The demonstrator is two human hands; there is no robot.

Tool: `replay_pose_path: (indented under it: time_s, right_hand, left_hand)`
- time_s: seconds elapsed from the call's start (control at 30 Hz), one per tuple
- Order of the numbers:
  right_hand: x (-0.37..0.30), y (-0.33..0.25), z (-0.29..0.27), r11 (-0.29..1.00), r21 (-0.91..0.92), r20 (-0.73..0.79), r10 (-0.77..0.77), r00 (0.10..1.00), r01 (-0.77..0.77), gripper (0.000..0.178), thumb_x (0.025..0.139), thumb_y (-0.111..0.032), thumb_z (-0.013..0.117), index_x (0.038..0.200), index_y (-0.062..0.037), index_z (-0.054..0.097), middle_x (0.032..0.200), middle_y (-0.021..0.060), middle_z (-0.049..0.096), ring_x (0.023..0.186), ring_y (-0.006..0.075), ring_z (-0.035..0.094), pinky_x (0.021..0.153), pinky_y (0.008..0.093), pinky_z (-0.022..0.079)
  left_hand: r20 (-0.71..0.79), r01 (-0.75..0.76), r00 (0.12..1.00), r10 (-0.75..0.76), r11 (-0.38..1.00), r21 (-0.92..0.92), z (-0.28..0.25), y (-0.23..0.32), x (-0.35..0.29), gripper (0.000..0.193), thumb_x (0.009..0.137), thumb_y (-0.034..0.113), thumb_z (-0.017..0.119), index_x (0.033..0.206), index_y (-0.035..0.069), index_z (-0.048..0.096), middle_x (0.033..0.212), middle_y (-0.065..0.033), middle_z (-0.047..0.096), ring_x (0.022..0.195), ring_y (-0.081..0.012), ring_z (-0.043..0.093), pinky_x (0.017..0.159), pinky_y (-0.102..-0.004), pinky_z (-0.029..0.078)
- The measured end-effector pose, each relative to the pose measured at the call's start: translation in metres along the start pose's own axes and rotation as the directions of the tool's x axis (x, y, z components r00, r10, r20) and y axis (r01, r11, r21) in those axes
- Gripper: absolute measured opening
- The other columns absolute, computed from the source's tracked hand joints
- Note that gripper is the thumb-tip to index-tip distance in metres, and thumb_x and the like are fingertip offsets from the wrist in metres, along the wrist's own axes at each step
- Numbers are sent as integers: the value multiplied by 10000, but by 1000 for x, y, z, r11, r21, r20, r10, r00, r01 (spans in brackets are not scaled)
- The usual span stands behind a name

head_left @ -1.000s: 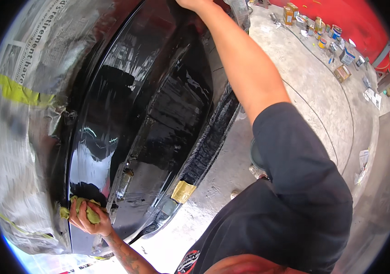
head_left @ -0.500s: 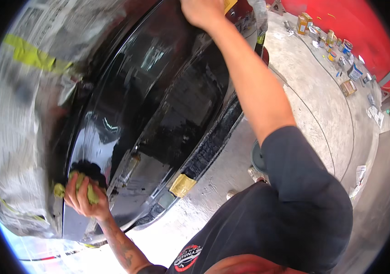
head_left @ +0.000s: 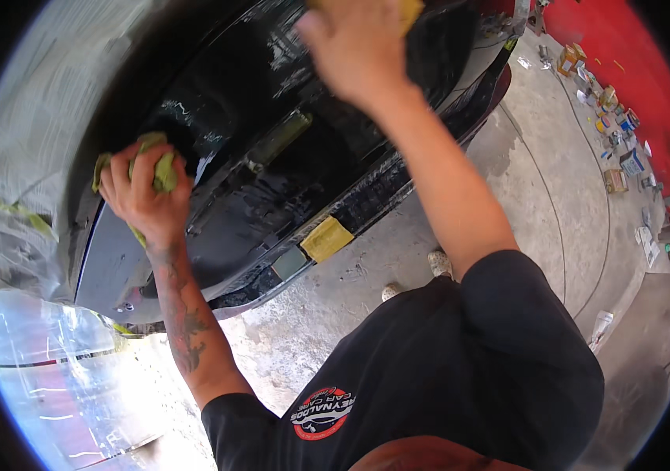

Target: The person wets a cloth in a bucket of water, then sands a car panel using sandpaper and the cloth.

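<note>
In my left hand (head_left: 142, 188) a crumpled yellow-green cloth (head_left: 164, 173) is bunched, its folds showing between my curled fingers. The hand is at the glossy black car panel (head_left: 233, 149), over its left part. Farther up, my right hand (head_left: 362, 59) reaches across the same panel with a yellow pad (head_left: 411, 12) under it. The pad shows at both sides of the fingers, and the fingertips lie near the picture's top edge. White light streaks reflect off the panel's dark surface.
Cloudy plastic sheeting (head_left: 17, 149) with green tape (head_left: 13, 208) covers the car at left. A yellow rectangular piece (head_left: 327, 239) and a grey one (head_left: 289, 263) lie on the bumper (head_left: 366, 200). Several cans and boxes (head_left: 617, 141) stand along the red wall (head_left: 625, 47).
My left hand has moved up in the picture with the cloth. My right hand appears lower and more fully in view, still with the yellow pad. The whole view has shifted.
</note>
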State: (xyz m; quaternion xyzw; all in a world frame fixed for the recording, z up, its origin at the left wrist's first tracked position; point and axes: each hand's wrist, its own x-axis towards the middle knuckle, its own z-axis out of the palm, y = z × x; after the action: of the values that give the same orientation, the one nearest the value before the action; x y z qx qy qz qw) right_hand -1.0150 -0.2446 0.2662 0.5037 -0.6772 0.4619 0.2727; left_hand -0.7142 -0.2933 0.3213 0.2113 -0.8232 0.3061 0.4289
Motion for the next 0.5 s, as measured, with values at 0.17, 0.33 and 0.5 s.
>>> replay_pose_path:
  time_s: [0.17, 0.33, 0.5]
  right_hand:
    - [-38, -127, 17, 978, 203, -176, 79, 981, -42, 655, 908, -399, 657, 1405, 14, 556, 1417, 240, 558, 1409, 416, 438, 1194, 643, 200]
    - [-88, -168, 38, 958, 108, -84, -259, 962, 267, 616, 927, -432, 601, 1428, -75, 590, 1558, 124, 488, 1498, 346, 352, 1202, 626, 207]
    - [0, -40, 8, 993, -41, -148, 104, 983, -111, 675, 1070, -379, 438, 1588, 29, 295, 1649, 219, 319, 1524, 415, 276, 1247, 544, 194]
  left_hand:
    - [-7, -5, 1000, 5, 999, -35, -20, -24, -28, 281, 695, 78, 778, 957, 176, 748, 1061, -61, 696, 958, -318, 619, 903, -449, 464]
    - [-90, -33, 996, 28, 998, -56, -21, -48, -53, 247, 717, 114, 777, 952, 187, 751, 1089, -49, 701, 975, -310, 630, 934, -459, 460]
    - [-117, 30, 993, -32, 999, -12, -46, -75, -83, 207, 758, 127, 760, 958, 178, 750, 1098, -54, 703, 989, -310, 632, 932, -450, 466]
